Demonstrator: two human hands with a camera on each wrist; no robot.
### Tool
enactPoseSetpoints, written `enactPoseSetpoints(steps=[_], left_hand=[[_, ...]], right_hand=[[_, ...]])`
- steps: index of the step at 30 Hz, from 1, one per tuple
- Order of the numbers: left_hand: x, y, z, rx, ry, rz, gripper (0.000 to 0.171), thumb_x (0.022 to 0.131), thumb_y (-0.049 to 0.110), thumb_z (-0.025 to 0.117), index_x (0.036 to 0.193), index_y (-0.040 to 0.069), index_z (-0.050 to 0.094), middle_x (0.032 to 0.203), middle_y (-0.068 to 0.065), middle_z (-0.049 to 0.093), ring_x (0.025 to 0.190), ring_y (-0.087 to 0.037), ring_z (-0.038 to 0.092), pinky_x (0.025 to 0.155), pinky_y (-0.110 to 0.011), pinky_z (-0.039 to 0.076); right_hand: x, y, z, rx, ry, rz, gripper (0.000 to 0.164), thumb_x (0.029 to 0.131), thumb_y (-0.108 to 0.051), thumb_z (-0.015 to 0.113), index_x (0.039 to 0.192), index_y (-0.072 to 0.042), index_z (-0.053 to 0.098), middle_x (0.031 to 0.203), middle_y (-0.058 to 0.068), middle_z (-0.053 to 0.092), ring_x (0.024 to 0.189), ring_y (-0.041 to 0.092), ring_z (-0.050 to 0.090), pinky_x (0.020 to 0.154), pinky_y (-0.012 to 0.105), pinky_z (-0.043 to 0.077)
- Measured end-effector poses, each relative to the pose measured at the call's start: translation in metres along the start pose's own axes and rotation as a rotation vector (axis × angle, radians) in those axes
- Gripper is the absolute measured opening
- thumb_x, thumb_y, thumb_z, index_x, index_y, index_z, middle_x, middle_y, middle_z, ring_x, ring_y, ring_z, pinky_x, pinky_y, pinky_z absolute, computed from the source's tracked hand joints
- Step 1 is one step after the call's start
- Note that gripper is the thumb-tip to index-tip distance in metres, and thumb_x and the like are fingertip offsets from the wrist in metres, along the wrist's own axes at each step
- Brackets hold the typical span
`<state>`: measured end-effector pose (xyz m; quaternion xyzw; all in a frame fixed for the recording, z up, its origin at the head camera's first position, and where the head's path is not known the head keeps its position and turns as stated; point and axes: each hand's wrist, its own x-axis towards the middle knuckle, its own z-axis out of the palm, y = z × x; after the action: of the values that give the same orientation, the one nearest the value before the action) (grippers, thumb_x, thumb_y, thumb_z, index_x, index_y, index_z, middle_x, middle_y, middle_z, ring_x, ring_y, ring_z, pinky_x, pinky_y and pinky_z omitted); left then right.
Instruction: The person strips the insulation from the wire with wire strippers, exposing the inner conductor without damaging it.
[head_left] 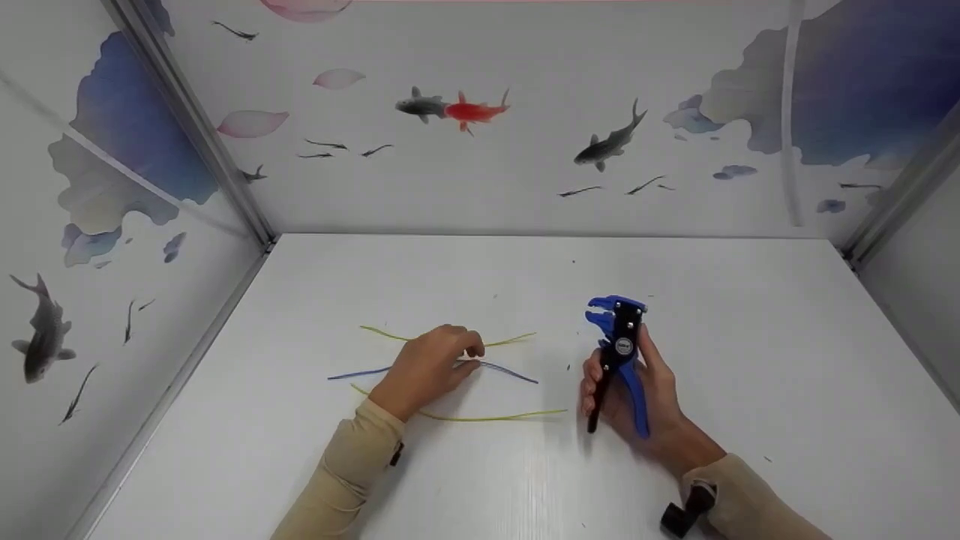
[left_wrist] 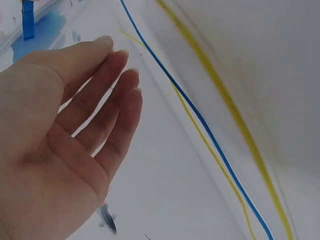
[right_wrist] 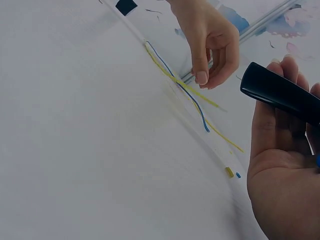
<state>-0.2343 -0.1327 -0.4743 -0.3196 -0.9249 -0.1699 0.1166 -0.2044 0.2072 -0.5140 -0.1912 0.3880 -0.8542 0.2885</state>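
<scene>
In the head view, my left hand (head_left: 429, 366) hovers over the middle of a blue wire (head_left: 511, 372), fingers loosely bent. The left wrist view shows nothing between its fingertips (left_wrist: 131, 75), which stand apart from the wires. A yellow wire (head_left: 384, 333) lies beyond the blue one. Another yellow wire (head_left: 491, 418) runs along the near side, partly covered by the hand and wrist. My right hand (head_left: 660, 401) grips a wire stripper (head_left: 624, 337) by its black and blue handles. Its blue jaws point up and away, parted, with no wire between them.
The white table (head_left: 675, 495) carries a few tiny specks. Short yellow (right_wrist: 229, 172) and blue (right_wrist: 238, 175) pieces lie near the wire ends in the right wrist view. A wall (head_left: 510, 180) painted with fish rises behind, and another (head_left: 97, 315) stands along the left.
</scene>
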Motion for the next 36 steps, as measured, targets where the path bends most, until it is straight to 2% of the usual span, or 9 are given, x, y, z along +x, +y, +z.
enactPoseSetpoints(steps=[2, 6, 16, 23, 28, 36], left_hand=[[-0.001, -0.006, -0.001, -0.002, 0.013, -0.026, 0.015, 0.094, 0.012, 0.086, 0.105, 0.016, 0.076, 0.102, 0.001, 0.078, 0.097, -0.018, 0.073, 0.079, -0.036, 0.064], [-0.003, -0.014, -0.001, -0.034, -0.022, -0.085, 0.014, 0.095, 0.011, 0.086, 0.106, 0.014, 0.077, 0.103, -0.002, 0.077, 0.098, -0.019, 0.073, 0.081, -0.038, 0.064], [-0.004, -0.015, 0.002, -0.065, -0.126, -0.155, 0.012, 0.097, 0.009, 0.083, 0.107, 0.014, 0.078, 0.102, -0.001, 0.077, 0.097, -0.016, 0.073, 0.083, -0.038, 0.063], [-0.003, -0.015, 0.004, -0.055, -0.128, -0.135, 0.009, 0.099, 0.01, 0.081, 0.106, 0.015, 0.078, 0.099, 0.001, 0.077, 0.093, -0.014, 0.07, 0.081, -0.035, 0.062], [-0.004, -0.015, 0.004, -0.047, -0.116, -0.11, 0.009, 0.1, 0.009, 0.079, 0.106, 0.015, 0.079, 0.099, -0.001, 0.076, 0.094, -0.016, 0.07, 0.081, -0.036, 0.062], [-0.004, -0.015, 0.004, -0.036, -0.05, -0.076, 0.016, 0.101, 0.003, 0.075, 0.111, 0.015, 0.082, 0.102, -0.004, 0.073, 0.097, -0.02, 0.072, 0.088, -0.037, 0.064]], right_hand=[[0.0, -0.001, 0.0, 0.009, -0.009, 0.001, 0.088, 0.108, -0.076, 0.005, 0.105, -0.01, 0.063, 0.099, 0.001, 0.068, 0.091, 0.019, 0.067, 0.087, 0.038, 0.057], [0.0, -0.001, 0.001, 0.013, -0.018, 0.002, 0.088, 0.108, -0.075, 0.004, 0.105, -0.01, 0.063, 0.1, 0.001, 0.068, 0.091, 0.019, 0.067, 0.087, 0.038, 0.057], [0.001, 0.0, 0.0, -0.022, 0.011, 0.01, 0.086, 0.108, -0.076, 0.006, 0.104, -0.012, 0.063, 0.098, 0.0, 0.067, 0.091, 0.018, 0.066, 0.086, 0.037, 0.056], [0.0, -0.001, -0.001, -0.01, 0.013, 0.012, 0.085, 0.108, -0.077, 0.01, 0.106, -0.011, 0.063, 0.099, 0.0, 0.068, 0.091, 0.018, 0.066, 0.086, 0.037, 0.056], [0.0, -0.001, -0.001, -0.014, -0.007, 0.008, 0.087, 0.108, -0.077, 0.007, 0.105, -0.01, 0.064, 0.099, 0.0, 0.068, 0.092, 0.018, 0.067, 0.086, 0.036, 0.057], [0.001, 0.001, -0.002, -0.003, 0.015, 0.009, 0.087, 0.108, -0.077, 0.007, 0.103, -0.011, 0.064, 0.098, 0.0, 0.067, 0.091, 0.017, 0.066, 0.086, 0.036, 0.057]])
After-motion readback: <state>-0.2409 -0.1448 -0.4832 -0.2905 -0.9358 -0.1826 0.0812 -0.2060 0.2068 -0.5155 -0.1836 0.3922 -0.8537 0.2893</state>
